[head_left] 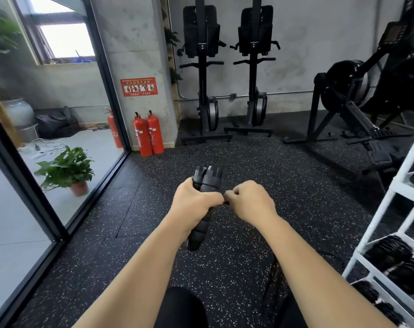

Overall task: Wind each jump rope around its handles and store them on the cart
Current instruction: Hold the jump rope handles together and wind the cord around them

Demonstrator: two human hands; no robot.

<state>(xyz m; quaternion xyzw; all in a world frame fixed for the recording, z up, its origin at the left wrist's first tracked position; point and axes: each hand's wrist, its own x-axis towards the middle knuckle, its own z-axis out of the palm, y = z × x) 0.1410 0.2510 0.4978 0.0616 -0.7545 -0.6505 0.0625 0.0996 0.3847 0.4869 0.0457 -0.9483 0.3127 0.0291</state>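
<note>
My left hand [194, 204] grips two black jump rope handles [207, 178] held side by side, their tops pointing away from me. Thin black rope is wrapped a few turns around them just above my fingers. My right hand [248, 201] pinches the rope right beside the handles, its fingers curled. A loose stretch of rope [273, 268] trails down over the speckled floor below my right forearm. The white cart [381, 209] stands at the right edge, with several wound black ropes [390, 253] on its shelves.
Two red fire extinguishers [148, 134] stand against a concrete pillar ahead. Black rowing machines [202, 74] stand upright at the back wall, with another one [348, 102] at the right. A glass wall [66, 162] runs along the left with a potted plant [68, 170] behind it.
</note>
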